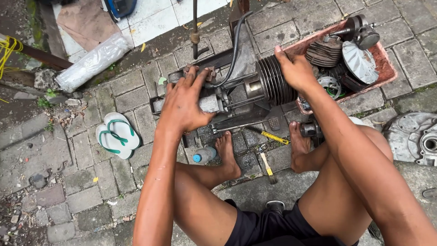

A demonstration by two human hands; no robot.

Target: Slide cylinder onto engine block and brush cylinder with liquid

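Note:
A greasy small engine [241, 93] lies on its side on the paving stones in front of my bare feet. My left hand [184, 102] is clamped over its grey crankcase end at the left. My right hand [293, 68] grips the dark finned cylinder [275, 79] at the engine's right end. A black hose [234, 50] curves up from the engine's middle.
A pink tray [387, 68] of engine parts stands at the right. White and green flip-flops [117, 134] lie at the left. A blue-capped plastic bottle [204, 155], a yellow screwdriver [273, 136] and a small hammer [266, 164] lie by my feet. A grey engine cover [416, 139] sits far right.

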